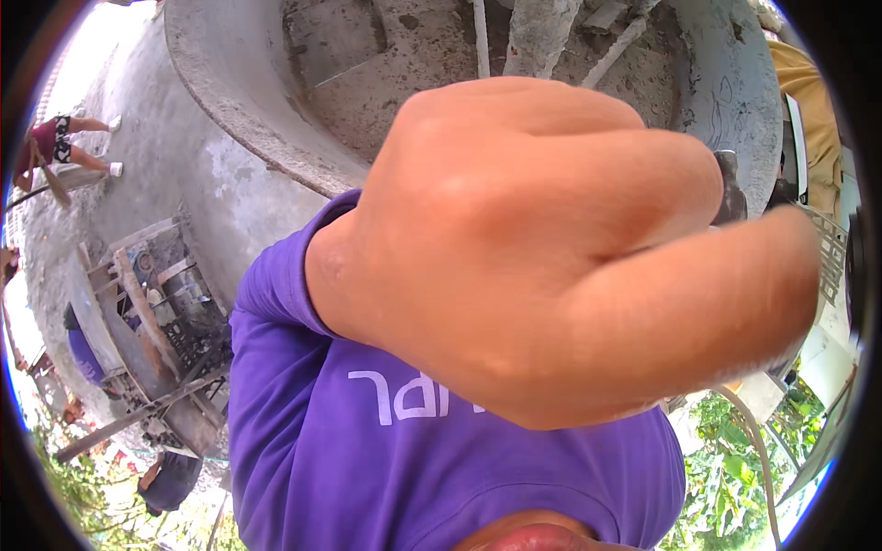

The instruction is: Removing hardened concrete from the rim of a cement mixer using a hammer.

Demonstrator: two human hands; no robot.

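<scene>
My left hand [514, 257] is raised very close to the camera, its back toward me. A purple sleeve [285, 285] covers the arm up to the wrist. The fingers curl under toward the right, and whatever they may hold is hidden below the hand. Just past the knuckles, a small dark grey metal-looking piece [730, 188] shows; I cannot tell whether the hand touches it. Beyond the hand sits a large round grey pan [248, 119], crusted with cement, with several caked struts [542, 32] at its centre. My right hand is not visible.
At the left, a wooden frame [138, 303] with clutter stands on the grey ground. A person with a broom [57, 188] is at the far left; other people [170, 482] are lower left. A hose [753, 432] and green plants [730, 477] are lower right.
</scene>
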